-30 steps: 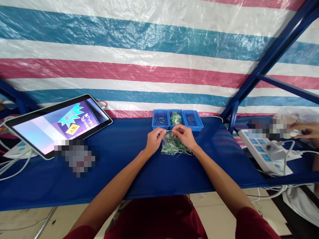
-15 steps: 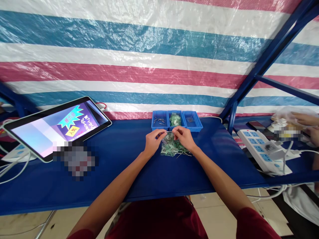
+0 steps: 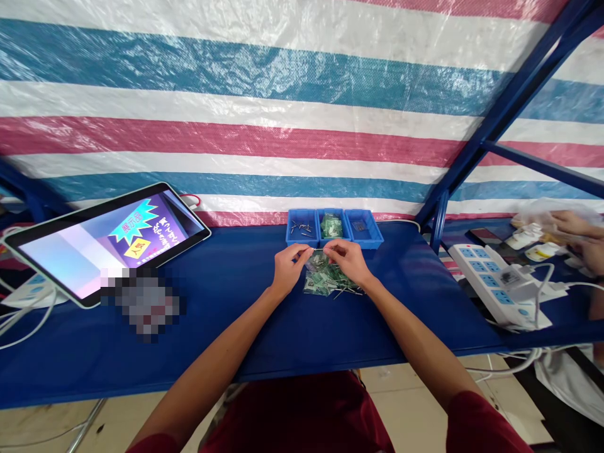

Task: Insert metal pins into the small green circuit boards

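Note:
My left hand (image 3: 287,269) and my right hand (image 3: 350,260) are close together over the desk, thumb and forefinger pinched on each. Between the fingertips runs a thin pale rod-like piece (image 3: 318,250), its ends covered by the fingers; its exact kind is too small to tell. Just below the hands lies a pile of small clear packets with green print (image 3: 321,282), mixed with thin metal pins (image 3: 340,292). My right hand covers part of this pile.
Behind the hands stand three joined blue bins: metal pins in the left bin (image 3: 289,236), green packets in the middle bin (image 3: 325,241), small greyish pieces in the right bin (image 3: 372,242). A tablet (image 3: 108,245) leans at left. Right are a power strip (image 3: 491,280) and another person's hands (image 3: 582,229).
Both of my hands have barely moved; the fingertips have drawn slightly apart, and less of the thin piece's metallic shine shows. At far right, the other person's hands have shifted a little.

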The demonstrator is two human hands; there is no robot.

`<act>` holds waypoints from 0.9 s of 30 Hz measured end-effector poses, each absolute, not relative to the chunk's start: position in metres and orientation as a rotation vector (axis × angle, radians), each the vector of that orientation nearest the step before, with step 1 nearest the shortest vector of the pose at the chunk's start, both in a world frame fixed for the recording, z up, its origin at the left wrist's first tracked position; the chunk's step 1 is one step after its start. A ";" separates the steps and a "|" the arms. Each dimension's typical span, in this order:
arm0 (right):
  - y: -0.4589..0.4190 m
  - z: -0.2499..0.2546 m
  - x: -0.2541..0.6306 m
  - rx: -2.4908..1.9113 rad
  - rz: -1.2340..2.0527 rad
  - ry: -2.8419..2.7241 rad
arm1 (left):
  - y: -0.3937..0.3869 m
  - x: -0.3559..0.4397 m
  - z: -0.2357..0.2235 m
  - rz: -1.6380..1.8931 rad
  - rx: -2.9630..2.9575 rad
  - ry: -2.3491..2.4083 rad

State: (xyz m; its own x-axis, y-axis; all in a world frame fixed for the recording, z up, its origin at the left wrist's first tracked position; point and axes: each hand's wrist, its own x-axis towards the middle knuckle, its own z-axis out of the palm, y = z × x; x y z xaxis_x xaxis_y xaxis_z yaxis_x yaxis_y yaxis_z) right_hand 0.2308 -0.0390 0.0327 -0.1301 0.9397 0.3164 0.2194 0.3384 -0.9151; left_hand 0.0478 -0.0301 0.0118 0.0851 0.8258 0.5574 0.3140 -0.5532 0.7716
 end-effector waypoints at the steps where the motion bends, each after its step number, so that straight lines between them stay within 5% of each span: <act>1: -0.039 0.033 0.231 -1.075 0.891 -1.595 | -0.030 0.048 0.012 1.471 1.896 1.113; 27: -0.040 0.033 0.231 -1.086 0.848 -1.677 | -0.030 0.050 0.011 1.508 1.738 1.097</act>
State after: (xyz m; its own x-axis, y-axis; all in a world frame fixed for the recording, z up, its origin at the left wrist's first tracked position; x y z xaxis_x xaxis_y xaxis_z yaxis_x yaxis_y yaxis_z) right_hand 0.2311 -0.0397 0.0330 -0.1726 0.9274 0.3318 0.2822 0.3693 -0.8854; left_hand 0.0501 -0.0296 0.0114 0.0207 0.8674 0.4972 0.2064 -0.4903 0.8467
